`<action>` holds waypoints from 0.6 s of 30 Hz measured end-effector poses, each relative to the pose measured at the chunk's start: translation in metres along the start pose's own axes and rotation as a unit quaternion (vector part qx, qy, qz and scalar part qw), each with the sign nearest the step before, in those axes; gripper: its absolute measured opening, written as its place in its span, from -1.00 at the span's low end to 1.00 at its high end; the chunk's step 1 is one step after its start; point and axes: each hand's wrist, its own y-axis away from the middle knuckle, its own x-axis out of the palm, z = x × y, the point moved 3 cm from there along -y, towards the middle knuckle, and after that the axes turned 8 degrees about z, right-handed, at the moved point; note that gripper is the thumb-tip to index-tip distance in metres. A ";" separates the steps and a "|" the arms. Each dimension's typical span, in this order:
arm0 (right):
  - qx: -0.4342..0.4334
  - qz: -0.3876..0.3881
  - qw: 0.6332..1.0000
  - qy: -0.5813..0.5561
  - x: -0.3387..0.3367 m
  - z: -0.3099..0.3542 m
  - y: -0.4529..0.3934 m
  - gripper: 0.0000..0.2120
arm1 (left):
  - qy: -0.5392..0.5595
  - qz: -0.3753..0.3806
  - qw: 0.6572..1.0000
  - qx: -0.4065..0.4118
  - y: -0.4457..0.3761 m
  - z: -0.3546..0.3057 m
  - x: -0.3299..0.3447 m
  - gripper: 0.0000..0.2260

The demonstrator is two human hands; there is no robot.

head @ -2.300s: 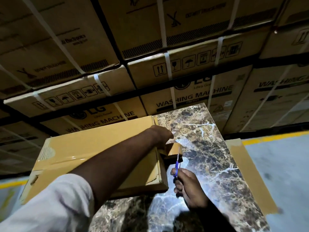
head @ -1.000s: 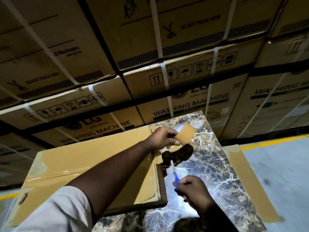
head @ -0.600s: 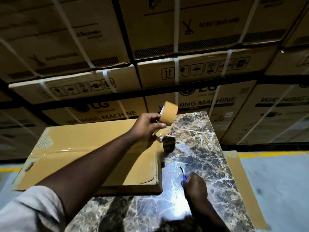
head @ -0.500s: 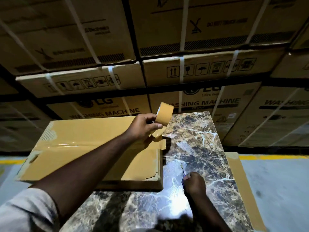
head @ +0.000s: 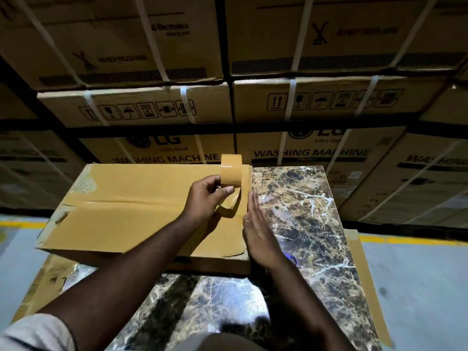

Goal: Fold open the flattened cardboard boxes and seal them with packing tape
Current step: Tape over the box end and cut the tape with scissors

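A warehouse: strapped washing-machine cartons (head: 316, 102) stacked beside a yellow-lined floor (head: 417, 287).

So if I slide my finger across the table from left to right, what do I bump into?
Cardboard box → left hand holding the roll of packing tape → right hand, flat against the box's right end → blue-handled tool peeking out beside that hand → bare marble tabletop.

Worktop (head: 304, 216) is a glossy brown marble-look slab with white veins, pretty reflective. A taped-up cardboard box (head: 131, 214) lies flat on its left half, hanging off the left edge. Something small and blue (head: 291, 259) sits on the marble just right of the box's near corner, mostly hidden.
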 end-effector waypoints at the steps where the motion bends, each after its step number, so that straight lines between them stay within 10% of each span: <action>1: 0.023 0.013 0.998 -0.060 0.009 -0.006 -0.004 -0.37 | 0.001 0.000 1.000 0.001 0.001 0.000 0.000 -0.74; 6: 0.198 0.048 0.935 -0.288 0.032 -0.049 -0.006 -0.29 | -0.002 0.019 0.999 -0.029 0.007 0.001 -0.003 -0.79; 11: 0.162 -0.016 0.927 -0.338 0.024 -0.009 0.001 -0.56 | -0.016 0.046 0.997 -0.056 0.011 0.012 -0.006 -0.80; 15: 0.234 -0.112 0.954 -0.151 0.003 0.003 0.007 -0.43 | -0.100 0.110 0.988 -0.027 0.007 0.007 -0.011 -0.76; 18: 0.020 -0.233 0.972 -0.016 -0.036 0.039 0.014 -0.39 | -0.192 0.217 0.957 0.021 0.003 -0.008 -0.014 -0.77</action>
